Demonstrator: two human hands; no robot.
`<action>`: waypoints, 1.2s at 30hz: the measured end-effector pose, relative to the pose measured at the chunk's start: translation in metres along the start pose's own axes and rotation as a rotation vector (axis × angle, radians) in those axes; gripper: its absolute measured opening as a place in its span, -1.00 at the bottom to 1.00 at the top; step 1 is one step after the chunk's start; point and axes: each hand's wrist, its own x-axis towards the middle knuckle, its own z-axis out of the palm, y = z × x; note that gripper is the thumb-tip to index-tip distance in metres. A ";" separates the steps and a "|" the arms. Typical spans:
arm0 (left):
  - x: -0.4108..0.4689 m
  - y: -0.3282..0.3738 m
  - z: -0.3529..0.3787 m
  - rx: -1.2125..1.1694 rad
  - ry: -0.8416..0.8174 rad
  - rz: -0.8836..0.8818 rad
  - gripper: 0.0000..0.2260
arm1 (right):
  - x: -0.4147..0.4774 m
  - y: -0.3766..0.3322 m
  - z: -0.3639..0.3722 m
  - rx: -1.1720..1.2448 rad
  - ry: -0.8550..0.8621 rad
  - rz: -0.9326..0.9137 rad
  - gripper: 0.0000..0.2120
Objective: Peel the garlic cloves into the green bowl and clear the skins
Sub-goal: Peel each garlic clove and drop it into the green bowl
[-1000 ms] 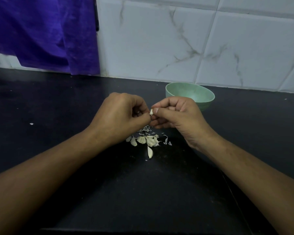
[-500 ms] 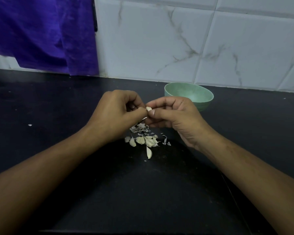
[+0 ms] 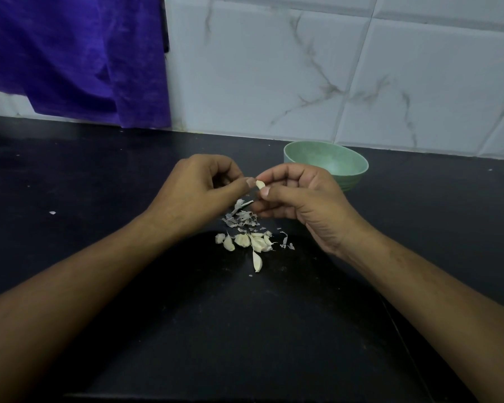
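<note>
Pinching one garlic clove (image 3: 260, 184) in the right hand (image 3: 303, 205), thumb against forefinger, other fingers curled. Pressing on its left end with the thumb tip of the left hand (image 3: 195, 196), fingers curled in. Just below, on the dark desk (image 3: 99, 175), scattered grey skins (image 3: 242, 218). Nearer, a small heap of pale cloves (image 3: 245, 241). Far right, behind the right hand, the green bowl (image 3: 326, 164), upright.

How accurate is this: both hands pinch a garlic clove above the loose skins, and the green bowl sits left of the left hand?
One error. The head view shows the green bowl behind the right hand, not left of the left hand. Both hands do pinch a garlic clove above the loose skins.
</note>
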 end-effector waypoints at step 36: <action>0.003 0.001 0.009 -0.468 -0.108 -0.240 -0.85 | 0.003 0.006 0.001 -0.254 0.092 -0.325 -0.88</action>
